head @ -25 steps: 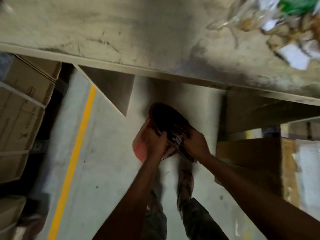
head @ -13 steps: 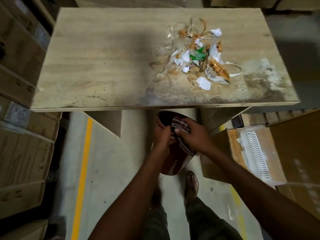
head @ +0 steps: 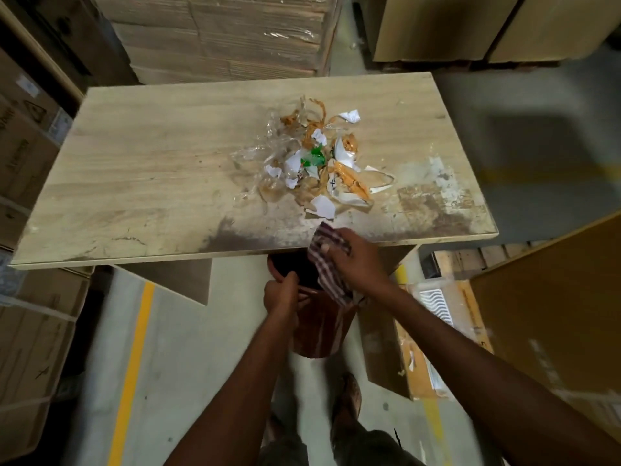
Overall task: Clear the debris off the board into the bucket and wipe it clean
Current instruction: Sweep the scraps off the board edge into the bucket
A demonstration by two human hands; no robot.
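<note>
Debris [head: 319, 163], a light, loose heap of film and paper scraps right of centre on the surface [head: 151, 169], should sweep easily from behind; right grip [head: 359, 260] clutches a soft checked cloth [head: 328, 280] at the near edge, left grip [head: 280, 295] clasps the bucket [head: 319, 334] rim below.

A: Where is there open room on the worktop [head: 141, 183]?
B: The left half is bare. The debris pile [head: 319, 163] fills the part right of centre and leaves only a narrow strip along the near edge.
A: And around it?
B: Just behind the far edge stands stacked cardboard [head: 218, 35], and boxes [head: 23, 146] crowd the left side. The bucket [head: 316, 334] sits partly under the near edge. The floor [head: 174, 348] left of it is open.
</note>
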